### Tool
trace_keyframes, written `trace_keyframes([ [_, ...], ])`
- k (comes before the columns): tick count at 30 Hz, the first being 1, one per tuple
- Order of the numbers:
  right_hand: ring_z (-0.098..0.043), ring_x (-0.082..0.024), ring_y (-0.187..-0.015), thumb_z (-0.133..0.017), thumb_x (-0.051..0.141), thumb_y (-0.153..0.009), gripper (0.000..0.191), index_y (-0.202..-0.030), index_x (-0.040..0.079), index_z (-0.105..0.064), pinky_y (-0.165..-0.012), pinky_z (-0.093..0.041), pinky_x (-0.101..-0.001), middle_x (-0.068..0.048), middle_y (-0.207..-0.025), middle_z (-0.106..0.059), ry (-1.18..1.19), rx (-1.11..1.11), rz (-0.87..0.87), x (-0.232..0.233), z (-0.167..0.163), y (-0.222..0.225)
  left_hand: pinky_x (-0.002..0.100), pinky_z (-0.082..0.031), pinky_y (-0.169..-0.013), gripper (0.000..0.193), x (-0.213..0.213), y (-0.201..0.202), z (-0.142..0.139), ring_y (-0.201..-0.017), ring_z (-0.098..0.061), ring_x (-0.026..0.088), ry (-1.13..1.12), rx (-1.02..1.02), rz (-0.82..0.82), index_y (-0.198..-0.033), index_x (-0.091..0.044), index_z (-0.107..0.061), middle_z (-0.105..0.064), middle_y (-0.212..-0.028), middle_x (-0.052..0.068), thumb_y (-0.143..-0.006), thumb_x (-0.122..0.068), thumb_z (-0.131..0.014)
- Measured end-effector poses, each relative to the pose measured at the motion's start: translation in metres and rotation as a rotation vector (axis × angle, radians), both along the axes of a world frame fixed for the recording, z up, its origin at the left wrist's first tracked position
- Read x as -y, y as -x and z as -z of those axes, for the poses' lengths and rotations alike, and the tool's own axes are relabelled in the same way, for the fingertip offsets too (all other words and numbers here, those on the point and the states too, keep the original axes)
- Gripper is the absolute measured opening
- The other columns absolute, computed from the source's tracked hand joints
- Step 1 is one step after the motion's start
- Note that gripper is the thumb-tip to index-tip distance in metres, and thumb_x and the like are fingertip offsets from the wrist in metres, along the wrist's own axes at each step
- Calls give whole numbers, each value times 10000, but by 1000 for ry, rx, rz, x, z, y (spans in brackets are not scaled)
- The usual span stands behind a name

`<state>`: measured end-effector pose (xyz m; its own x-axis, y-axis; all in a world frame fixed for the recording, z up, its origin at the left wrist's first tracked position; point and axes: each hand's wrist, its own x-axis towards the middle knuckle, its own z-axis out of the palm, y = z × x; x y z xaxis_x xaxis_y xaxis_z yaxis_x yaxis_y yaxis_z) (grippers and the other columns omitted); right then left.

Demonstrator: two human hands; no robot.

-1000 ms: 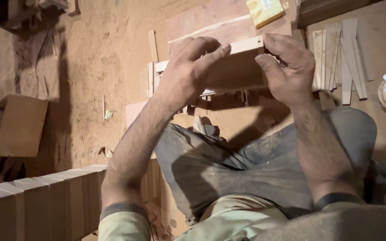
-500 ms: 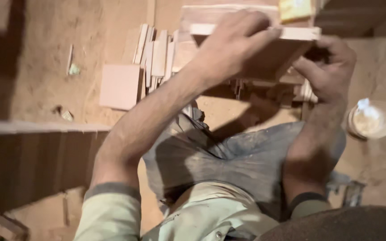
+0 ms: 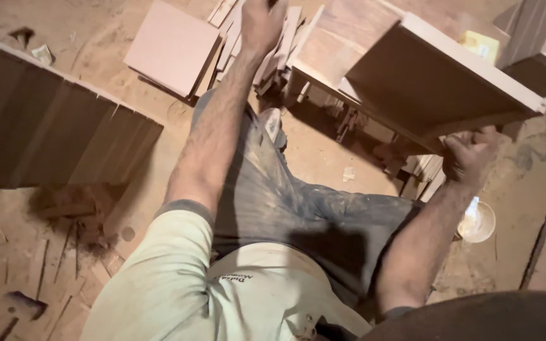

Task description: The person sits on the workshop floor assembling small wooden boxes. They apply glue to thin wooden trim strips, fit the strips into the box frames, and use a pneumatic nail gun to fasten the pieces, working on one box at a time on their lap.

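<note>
Fingers of the right hand (image 3: pixel 470 151) curl tight around the near right edge of the wooden panel (image 3: pixel 437 79), knuckles up, thumb tucked under. That grip sits low on the board, so the panel hangs tilted off the floor with its pale edge strip facing up and right, and its dark face turned toward the camera. Judging by the angle, one hand carries the weight at that corner while the far end leans over the low wooden frame (image 3: pixel 323 69) beneath it.

Over to the left hand (image 3: pixel 261 22), stretched far out at the top of the view. It reaches down into the stack of thin wood slats (image 3: pixel 285 38), and its fingertips are cut off by the picture edge, so I cannot tell whether they are closed on a slat or just resting there. The arm runs straight out over the dusty grey trousers (image 3: pixel 298 202).

Left of the slats, a square board (image 3: pixel 170 47) lies flat on the sandy floor (image 3: pixel 64 38). Nearer on the left, a long run of dark upright boards (image 3: pixel 52 139) stands edge to edge.

Now the containers. One small round bowl (image 3: pixel 477 222) sits on the floor just near the right forearm, pale and shiny inside; what it holds is too washed out to name. A yellow block (image 3: pixel 480 45) lies at the far right, past the panel.
</note>
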<state>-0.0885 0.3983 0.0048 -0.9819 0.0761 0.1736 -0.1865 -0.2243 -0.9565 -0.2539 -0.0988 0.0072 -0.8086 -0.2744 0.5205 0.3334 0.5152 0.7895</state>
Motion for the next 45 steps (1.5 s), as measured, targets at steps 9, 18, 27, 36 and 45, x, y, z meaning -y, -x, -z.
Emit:
trace_keyframes([
  [9, -627, -148, -948, -843, 91, -858, 412, -1222, 31, -660, -846, -543, -295, -27, -1097, -657, -207, -55, 112, 28, -16, 6, 432, -564, -932, 256, 18, -7, 51, -1121, -684, 352, 256, 1068, -67, -1112, -63, -732, -706, -1171, 193, -879, -142, -661],
  [18, -623, -168, -1069, -929, 148, -763, 572, -1249, 23, -654, -965, -512, -310, -21, -1161, -655, -202, -59, 32, 29, -29, -1, 474, -572, -871, 208, 11, 1, 70, -1059, -695, 382, 327, 921, -89, -1036, -32, -728, -716, -1101, 222, -859, -87, -632],
  [27, -434, -114, -730, -937, 142, -705, 634, -1237, -32, -640, -668, -345, -259, -2, -905, -521, -109, 36, 190, 29, -22, -3, 456, -552, -692, 157, 40, -25, 43, -764, -701, 350, 98, 87, -315, -881, -4, -689, -719, -825, 177, -823, -129, -766],
  [36, -631, -122, -1090, -858, 34, -866, 485, -1293, -39, -640, -1013, -538, -270, -53, -1245, -702, -183, -107, -9, 21, -13, -7, 309, -561, -755, 214, 31, -37, -19, -827, -654, 184, -670, -336, 190, -1225, -36, -553, -689, -967, 67, -1106, -212, -538],
  [45, -671, -94, -1032, -810, 12, -748, 489, -1211, 4, -653, -958, -568, -247, -12, -1139, -712, -127, -45, 5, 32, -30, -8, 388, -537, -941, 439, -19, -43, -60, -1010, -648, 229, -368, -276, 503, -1171, -66, -584, -665, -1067, 119, -1186, -434, -346],
])
